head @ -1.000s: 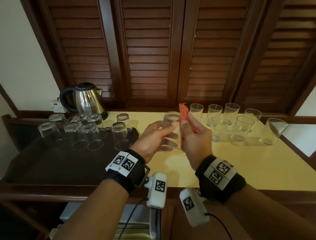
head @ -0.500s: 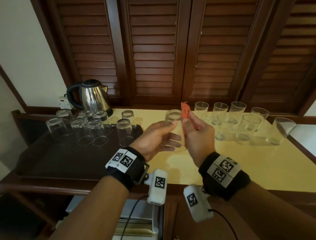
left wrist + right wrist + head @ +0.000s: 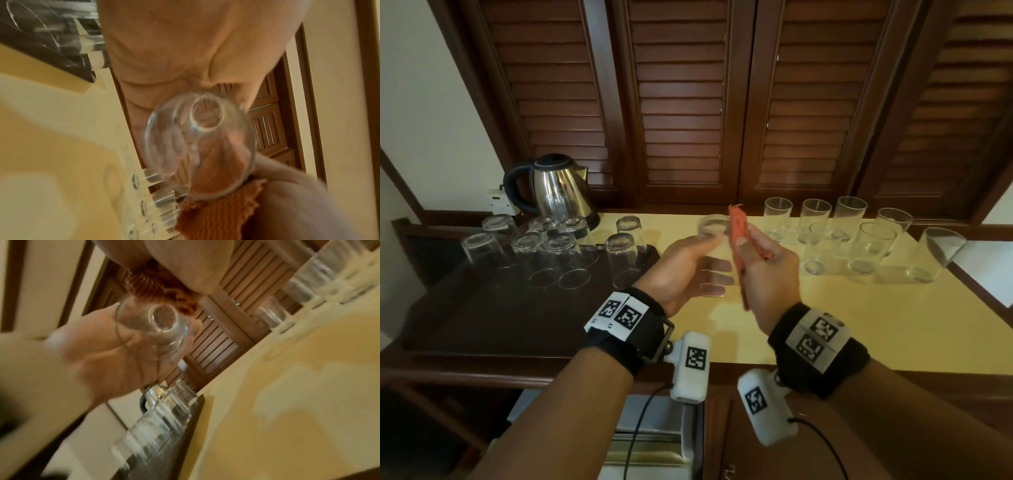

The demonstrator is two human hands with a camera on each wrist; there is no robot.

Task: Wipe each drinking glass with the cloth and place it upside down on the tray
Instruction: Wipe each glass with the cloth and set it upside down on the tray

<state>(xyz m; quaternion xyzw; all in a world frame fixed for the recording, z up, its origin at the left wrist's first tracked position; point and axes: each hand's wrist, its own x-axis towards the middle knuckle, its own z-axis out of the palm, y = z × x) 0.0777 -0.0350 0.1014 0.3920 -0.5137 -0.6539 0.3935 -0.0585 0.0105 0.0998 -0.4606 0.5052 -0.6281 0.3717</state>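
My left hand (image 3: 697,265) grips a clear drinking glass (image 3: 713,230) above the yellow counter, base pointing away from me; the same glass (image 3: 200,146) shows mouth-first in the left wrist view. My right hand (image 3: 760,263) holds an orange cloth (image 3: 738,224) pressed against the glass's right side. That cloth (image 3: 218,209) lies against the rim. Several glasses (image 3: 621,255) stand upside down on the dark tray (image 3: 482,318) at left. Several upright glasses (image 3: 873,245) wait on the counter at right.
A steel kettle (image 3: 558,190) stands behind the tray at the back left. Dark louvred wooden doors (image 3: 688,102) close off the back. The yellow counter (image 3: 859,325) ends at a wooden front edge near my wrists.
The hands, glass and cloth stay together in mid-air; the cloth slides a little along the glass. The head view has tilted slightly upward.
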